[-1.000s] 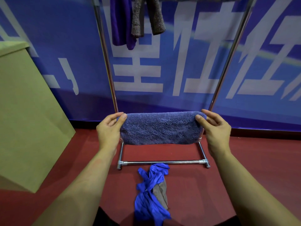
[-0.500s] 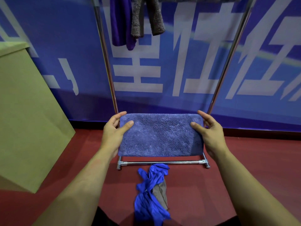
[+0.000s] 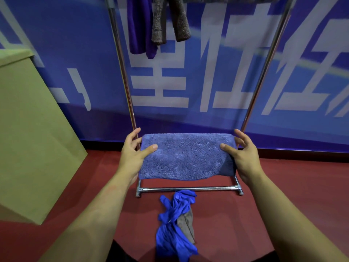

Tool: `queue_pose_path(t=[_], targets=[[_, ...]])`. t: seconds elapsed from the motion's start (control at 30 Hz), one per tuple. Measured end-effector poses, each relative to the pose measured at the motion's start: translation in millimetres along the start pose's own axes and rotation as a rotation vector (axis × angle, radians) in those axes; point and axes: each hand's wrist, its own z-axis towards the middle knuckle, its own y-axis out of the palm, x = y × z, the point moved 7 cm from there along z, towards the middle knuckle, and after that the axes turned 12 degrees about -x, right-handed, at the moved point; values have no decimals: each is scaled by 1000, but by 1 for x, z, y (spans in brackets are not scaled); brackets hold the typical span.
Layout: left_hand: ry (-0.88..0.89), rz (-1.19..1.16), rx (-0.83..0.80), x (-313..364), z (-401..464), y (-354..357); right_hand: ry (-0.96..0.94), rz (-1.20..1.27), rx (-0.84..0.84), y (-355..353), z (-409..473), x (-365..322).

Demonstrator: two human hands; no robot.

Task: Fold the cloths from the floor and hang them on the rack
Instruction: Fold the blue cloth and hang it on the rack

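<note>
**Folded cloth held in mid-air, top bar not yet reached**

The blue-grey cloth [image 3: 186, 156] is held up in front of the rack [image 3: 263, 76], folded into a thick rectangle, its near edge sagging in a wavy line. The left hand [image 3: 133, 155] pinches its left end, thumb on top and fingers behind; the right hand [image 3: 243, 155] does the same at the right end. Both grips are closed on the cloth only lightly, with the far fingers spread loose.

On the rack's top bar, at the far upper left, a purple cloth [image 3: 137, 25] and a brown cloth [image 3: 170, 19] already hang. On the red floor [image 3: 283, 186], just near the rack's bottom bar [image 3: 188, 189], a bright blue cloth [image 3: 174, 224] lies crumpled over a grey cloth [image 3: 188, 226]. A tan box [image 3: 28, 129] stands at the left.

What could go wrong, as I judge it:
- The fold may fall open on the lift, since only the 2 ends are pinched and the lower layer already droops at the right.
- A loose grip at either end could drop the cloth onto the pile below.
- Draped unevenly over the bar, the plush cloth could slide off by its own weight.
- Hung too far left, it would crowd the 2 cloths already there.
</note>
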Motion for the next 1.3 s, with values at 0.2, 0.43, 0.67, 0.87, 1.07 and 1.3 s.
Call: queue_pose_path(t=[0.2,0.43,0.67,0.87,1.07,1.3], targets=[[-161,-172,-1,-16,-1,-1,245,391,-166,8,3,24],[-324,-260,-38,-21,-6,-1,318,408,-246,13,-1,30],[-431,-315,-247,-24,-13,8,232,110,-218,8,0,27],[-252,19,-178,-21,-7,1,202,-45,-194,9,-1,24],[-108,216,-55,-9,-3,-4,269,60,-239,17,-4,24],[-61,97,102,-3,-3,-18,90,-37,-80,6,-1,8]])
